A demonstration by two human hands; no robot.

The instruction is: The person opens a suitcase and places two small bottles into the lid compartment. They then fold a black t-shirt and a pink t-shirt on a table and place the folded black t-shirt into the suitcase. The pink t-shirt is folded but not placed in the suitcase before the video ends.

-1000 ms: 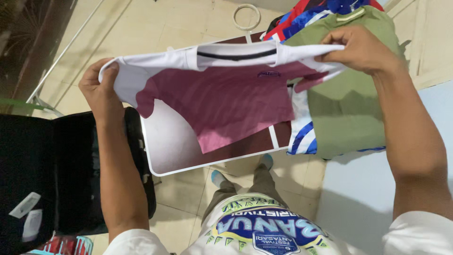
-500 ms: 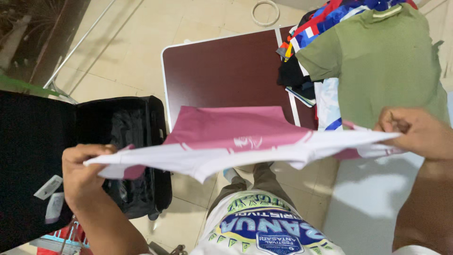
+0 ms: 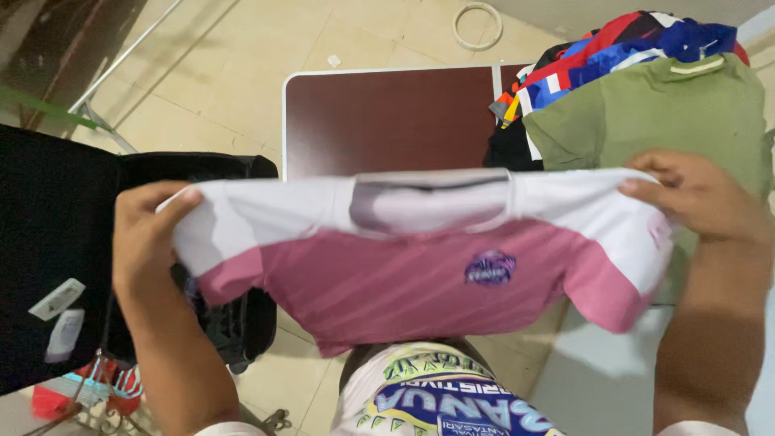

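Head view, looking down. The left hand and the right hand are raised in front of the body, forearms reaching up from the lower corners, each hand clenched on one shoulder of a pink-and-white shirt. The left thumb lies across the white shoulder panel, the fingers curled behind the cloth; the right hand pinches the opposite shoulder from above, knuckles up. The shirt is stretched flat between the two grips, in the air, collar uppermost and front facing the camera, its pink body and short sleeves hanging below the line of the hands; a small purple emblem sits on the chest nearer the right hand. Behind the shirt stands a dark red folding table, whose near edge the collar hides. On the table's right end lies a pile of clothes topped by an olive green shirt. An open black suitcase lies beside the table's left edge, behind the left hand.
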